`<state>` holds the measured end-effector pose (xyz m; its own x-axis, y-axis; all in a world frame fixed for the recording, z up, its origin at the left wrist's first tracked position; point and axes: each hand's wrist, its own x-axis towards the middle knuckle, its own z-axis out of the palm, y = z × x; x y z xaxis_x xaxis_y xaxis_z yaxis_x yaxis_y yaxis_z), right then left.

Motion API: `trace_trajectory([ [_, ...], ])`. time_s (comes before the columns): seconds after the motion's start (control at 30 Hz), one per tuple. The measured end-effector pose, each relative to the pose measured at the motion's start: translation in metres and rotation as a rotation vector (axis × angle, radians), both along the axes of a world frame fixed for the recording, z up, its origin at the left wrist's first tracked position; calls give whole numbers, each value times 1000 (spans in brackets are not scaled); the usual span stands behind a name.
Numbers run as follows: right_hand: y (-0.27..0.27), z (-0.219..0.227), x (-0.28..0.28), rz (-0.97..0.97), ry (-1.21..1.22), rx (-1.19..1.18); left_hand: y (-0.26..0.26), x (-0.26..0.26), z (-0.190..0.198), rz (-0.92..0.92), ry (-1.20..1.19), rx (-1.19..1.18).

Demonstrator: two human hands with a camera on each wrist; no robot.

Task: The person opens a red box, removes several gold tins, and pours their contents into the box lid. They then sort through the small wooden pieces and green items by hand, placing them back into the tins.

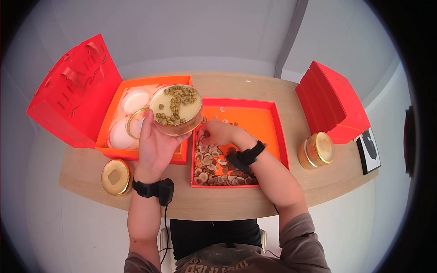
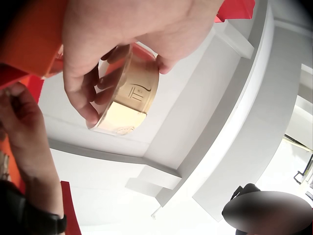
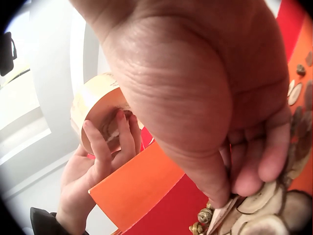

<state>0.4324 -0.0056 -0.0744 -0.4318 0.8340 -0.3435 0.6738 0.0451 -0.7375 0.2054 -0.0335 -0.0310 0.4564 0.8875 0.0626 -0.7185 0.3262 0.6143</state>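
Observation:
My left hand [image 1: 157,150] holds up a shallow round clear container [image 1: 176,129], fingers curled around its wall. Small greenish-brown dried coils [image 1: 183,96] lie scattered on its pale inside. In the left wrist view, the container's side [image 2: 139,90] shows dark lettering. My right hand [image 1: 221,133] reaches down inside the left wall of a shallow red and orange tray [image 1: 281,145]. In the right wrist view, its thumb and fingertips pinch a dried slice [image 3: 222,215] with dark edges. A few coils [image 3: 204,214] lie beside the thumb. More slices [image 1: 207,161] spread over the tray's left and front.
An open red and orange gift box [image 1: 109,129] with round white recesses stands at left, beside a red bag [image 1: 75,93]. A gold-rimmed ring [image 1: 129,122] shows over it. Gold-lidded jars [image 1: 116,177] stand left and right. Red boxes [image 1: 330,107] and a black-framed picture [image 1: 369,152] are at right.

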Motion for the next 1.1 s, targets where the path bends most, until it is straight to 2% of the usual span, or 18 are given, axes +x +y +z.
trace_trajectory([
  [0.27,1,-2,1,38,-33,26,-1,0,1,-1,3,5],
  [0.33,2,-1,1,-36,10,-48,-1,0,1,8,5,-2],
  [0.43,5,-4,2,-34,24,-84,-1,0,0,8,9,2],
  [1.1,-1,1,-1,-89,50,-60,-2,0,1,12,10,6],
])
